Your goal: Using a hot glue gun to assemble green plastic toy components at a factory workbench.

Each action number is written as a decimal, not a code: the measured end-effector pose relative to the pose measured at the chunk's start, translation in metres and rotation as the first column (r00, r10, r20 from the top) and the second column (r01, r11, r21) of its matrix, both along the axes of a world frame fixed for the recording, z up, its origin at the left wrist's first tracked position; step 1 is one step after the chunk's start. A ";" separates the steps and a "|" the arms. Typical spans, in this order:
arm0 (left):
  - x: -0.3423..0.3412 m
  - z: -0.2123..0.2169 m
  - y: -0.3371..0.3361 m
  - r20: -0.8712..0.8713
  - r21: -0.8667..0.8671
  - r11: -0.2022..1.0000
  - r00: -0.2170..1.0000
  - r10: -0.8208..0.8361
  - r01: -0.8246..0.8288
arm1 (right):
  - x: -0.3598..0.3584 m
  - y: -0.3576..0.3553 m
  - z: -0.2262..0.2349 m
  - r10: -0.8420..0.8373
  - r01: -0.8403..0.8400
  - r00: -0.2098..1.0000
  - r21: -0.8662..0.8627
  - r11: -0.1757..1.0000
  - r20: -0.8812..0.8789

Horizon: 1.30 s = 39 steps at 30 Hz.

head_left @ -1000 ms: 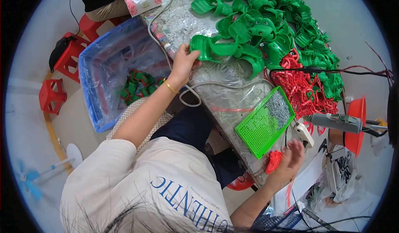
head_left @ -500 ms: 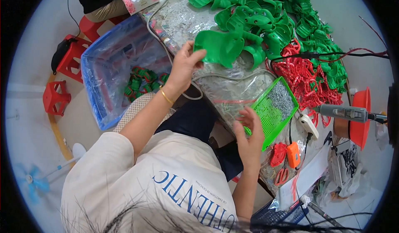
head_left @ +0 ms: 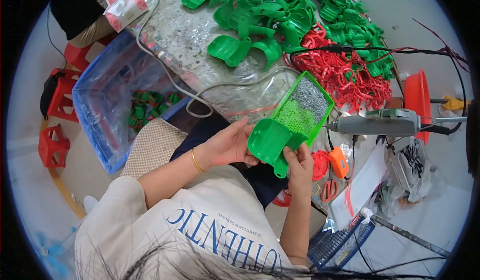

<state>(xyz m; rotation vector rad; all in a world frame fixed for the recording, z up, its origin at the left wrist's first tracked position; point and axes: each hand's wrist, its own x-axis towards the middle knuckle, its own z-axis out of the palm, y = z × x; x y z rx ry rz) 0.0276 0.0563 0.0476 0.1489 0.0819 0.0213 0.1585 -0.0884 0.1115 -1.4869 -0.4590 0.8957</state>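
Note:
A curved green plastic piece [head_left: 267, 139], broad at one end with a narrow holed tab at the other, is held between my hands over the table's near edge. My right hand [head_left: 300, 167] grips its right side, the thumb lying on top. At the broad left end is my left hand [head_left: 225, 145], its fingers partly hidden at the edge. Just beyond the piece, a green perforated tray [head_left: 295, 116] holds many small grey metal parts [head_left: 310, 97]. A grey powered screwdriver [head_left: 377, 123] points toward the tray from the right.
Green plastic parts [head_left: 265, 10] and red straps [head_left: 345, 80] heap on the table. A blue lined bin [head_left: 92, 97] at left contains green-and-red pieces [head_left: 150, 109]. Scissors [head_left: 329, 190] and an orange device [head_left: 339, 162] lie right. A cable [head_left: 235, 84] crosses the table. Another person sits far left.
The green piece has come from the heap toward me, over the tray's near side. My right hand has closed on it. The whole view has shifted.

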 end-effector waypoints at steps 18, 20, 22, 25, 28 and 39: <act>0.027 0.013 -0.026 -0.133 -0.015 0.998 0.989 0.062 -0.065 | 0.003 0.003 -0.010 -0.283 0.281 0.957 0.040 0.959 0.064; 0.026 0.011 -0.029 -0.011 0.268 0.939 0.974 0.226 -0.214 | -0.016 0.005 -0.022 -0.339 0.362 0.906 0.046 0.931 -0.254; 0.026 0.003 -0.021 0.016 0.286 0.946 0.988 0.155 -0.153 | -0.036 0.008 -0.026 -0.236 0.264 0.918 0.046 0.963 -0.319; 0.028 0.004 -0.013 0.077 0.304 0.950 0.995 0.057 -0.078 | -0.049 0.014 -0.022 -0.180 0.191 0.904 -0.009 0.981 -0.389; 0.029 0.001 -0.009 0.065 0.218 0.974 0.997 0.047 -0.061 | -0.033 0.004 -0.014 0.149 -0.157 0.958 -0.014 0.988 -0.246; 0.026 0.011 -0.007 0.051 -0.260 0.966 0.998 0.023 -0.009 | 0.230 -0.023 -0.018 0.139 0.340 0.568 -0.384 0.858 0.811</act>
